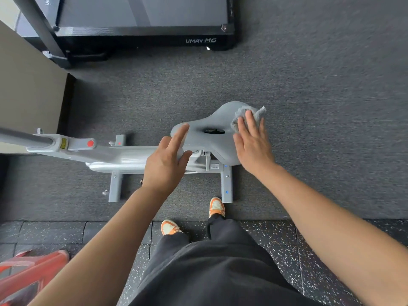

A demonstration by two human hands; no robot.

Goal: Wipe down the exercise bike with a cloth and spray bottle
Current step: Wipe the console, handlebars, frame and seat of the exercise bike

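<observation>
Wiping the bike seat (212, 138): right hand (252, 144) flat and open on the cloth (247, 114), left hand (166, 162) open, steadying the seat's nose; probably the frame (123, 157) next.

Your grey exercise bike (132, 157) lies lengthwise across the carpet below you, its grey saddle (212, 133) pointing left. A crumpled grey cloth (247, 113) sits on the saddle's wide rear, under your flat right hand (251, 144).
</observation>
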